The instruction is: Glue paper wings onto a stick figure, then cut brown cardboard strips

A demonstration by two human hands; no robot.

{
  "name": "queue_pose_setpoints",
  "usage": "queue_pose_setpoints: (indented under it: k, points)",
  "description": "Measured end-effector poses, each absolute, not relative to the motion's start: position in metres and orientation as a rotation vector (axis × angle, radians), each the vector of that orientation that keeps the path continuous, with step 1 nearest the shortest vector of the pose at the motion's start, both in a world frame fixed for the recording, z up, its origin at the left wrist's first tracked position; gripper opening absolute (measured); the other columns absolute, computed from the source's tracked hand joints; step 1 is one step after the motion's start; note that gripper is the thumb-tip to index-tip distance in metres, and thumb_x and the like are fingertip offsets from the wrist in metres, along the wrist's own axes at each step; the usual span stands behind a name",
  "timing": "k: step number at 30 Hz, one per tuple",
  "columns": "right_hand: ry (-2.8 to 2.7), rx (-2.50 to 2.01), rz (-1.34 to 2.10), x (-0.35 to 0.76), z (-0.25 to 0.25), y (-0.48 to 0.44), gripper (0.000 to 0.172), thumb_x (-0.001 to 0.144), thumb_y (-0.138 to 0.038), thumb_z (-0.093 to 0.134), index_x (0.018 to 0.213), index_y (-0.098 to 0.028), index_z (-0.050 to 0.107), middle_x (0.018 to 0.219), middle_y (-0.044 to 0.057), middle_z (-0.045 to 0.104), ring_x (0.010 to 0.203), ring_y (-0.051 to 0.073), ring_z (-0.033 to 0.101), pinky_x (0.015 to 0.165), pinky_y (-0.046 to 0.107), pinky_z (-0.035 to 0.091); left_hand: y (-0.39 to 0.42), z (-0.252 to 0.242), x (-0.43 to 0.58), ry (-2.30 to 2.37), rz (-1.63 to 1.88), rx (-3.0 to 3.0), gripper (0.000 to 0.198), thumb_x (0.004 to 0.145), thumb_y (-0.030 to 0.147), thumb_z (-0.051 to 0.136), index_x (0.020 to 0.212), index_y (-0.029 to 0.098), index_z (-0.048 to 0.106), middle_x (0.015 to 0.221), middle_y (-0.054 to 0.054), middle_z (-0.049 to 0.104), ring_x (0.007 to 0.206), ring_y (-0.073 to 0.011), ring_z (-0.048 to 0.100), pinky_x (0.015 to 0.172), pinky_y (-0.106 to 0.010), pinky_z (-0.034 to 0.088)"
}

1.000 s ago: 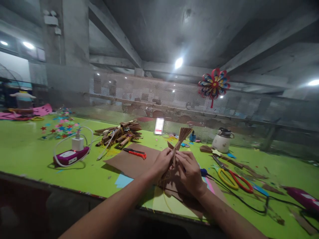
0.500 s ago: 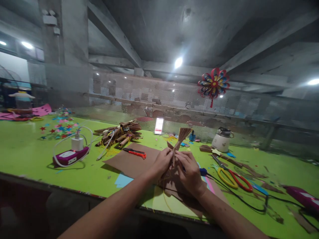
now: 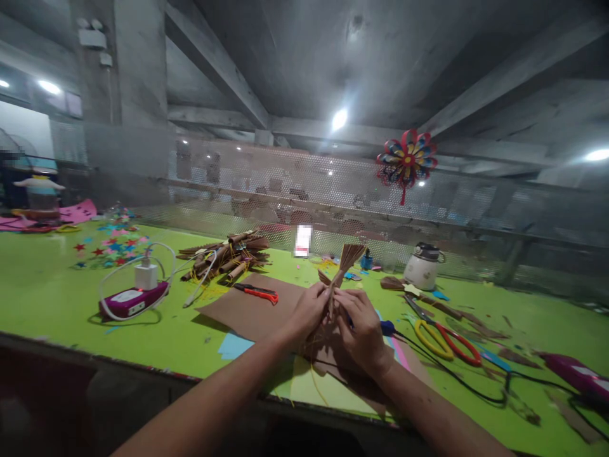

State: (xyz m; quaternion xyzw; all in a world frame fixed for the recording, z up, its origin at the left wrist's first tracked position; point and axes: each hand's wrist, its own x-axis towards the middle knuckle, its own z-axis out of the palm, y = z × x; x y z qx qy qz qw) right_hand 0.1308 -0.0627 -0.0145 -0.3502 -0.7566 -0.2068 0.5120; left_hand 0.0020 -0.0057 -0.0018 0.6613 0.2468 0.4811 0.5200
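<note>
Both hands meet over a sheet of brown paper (image 3: 247, 311) on the green table (image 3: 57, 285). My left hand (image 3: 309, 311) and my right hand (image 3: 361, 324) pinch the narrow middle of a pleated brown paper fan (image 3: 346, 261), which stands upright with its wide end fanned out above the fingers. Thin yellow threads hang below the hands over yellow paper (image 3: 314, 387). Fingers of both hands are closed around the fan.
A pile of brown pleated pieces (image 3: 228, 254) lies at the back left, a red cutter (image 3: 259, 292) on the brown sheet. A magenta device with white charger (image 3: 136, 295) sits left. Scissors (image 3: 445, 336), a white jar (image 3: 423, 266) and black cable lie right. A mesh fence runs behind.
</note>
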Motion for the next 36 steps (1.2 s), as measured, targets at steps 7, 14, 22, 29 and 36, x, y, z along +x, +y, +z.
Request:
queue_pose_setpoints:
  k: [7,14,22,29,36]
  points:
    - [-1.824,-0.852,-0.486,0.1312,-0.0150,-0.0613,0.033,0.081,-0.006,0.049,0.111,-0.018,0.058,0.109,0.010,0.063,0.101,0.025,0.052,0.088,0.047,0.047,-0.0067,-0.0032,0.0029,0.555,1.158,1.567,0.030,0.079,0.045,0.054,0.079,0.015,0.051,0.056,0.004,0.048,0.043,-0.0075,0.042,0.043,-0.020,0.033]
    - [-1.821,-0.847,-0.493,0.1304,-0.0137,-0.0640,0.033,0.081,-0.006,0.050,0.110,-0.018,0.058,0.109,0.010,0.063,0.100,0.025,0.052,0.087,0.047,0.047,-0.0060,-0.0027,0.0024,0.570,1.165,1.570,0.028,0.079,0.043,0.054,0.078,0.015,0.051,0.056,0.004,0.048,0.044,-0.0075,0.043,0.043,-0.019,0.033]
    - [-1.815,-0.837,-0.502,0.1292,-0.0116,-0.0653,0.033,0.081,-0.007,0.049,0.110,-0.019,0.057,0.108,0.009,0.064,0.099,0.025,0.053,0.086,0.047,0.047,-0.0055,-0.0039,0.0031,0.560,1.160,1.583,0.028,0.081,0.043,0.051,0.079,0.015,0.050,0.056,0.005,0.046,0.041,-0.0071,0.041,0.041,-0.020,0.033]
    - [-1.812,-0.853,-0.481,0.1311,-0.0153,-0.0627,0.032,0.081,-0.007,0.049,0.110,-0.019,0.058,0.109,0.009,0.063,0.101,0.024,0.052,0.087,0.046,0.047,-0.0069,-0.0025,0.0033,0.568,1.164,1.586,0.026,0.080,0.042,0.052,0.078,0.016,0.049,0.055,0.005,0.047,0.041,-0.0075,0.042,0.042,-0.020,0.033]
    - [-1.809,-0.859,-0.473,0.1295,-0.0138,-0.0642,0.030,0.081,-0.007,0.050,0.109,-0.018,0.058,0.109,0.009,0.063,0.101,0.023,0.051,0.089,0.044,0.046,-0.0075,-0.0023,0.0044,0.550,1.166,1.585,0.026,0.081,0.042,0.050,0.078,0.016,0.047,0.054,0.006,0.045,0.039,-0.0073,0.040,0.040,-0.020,0.033]
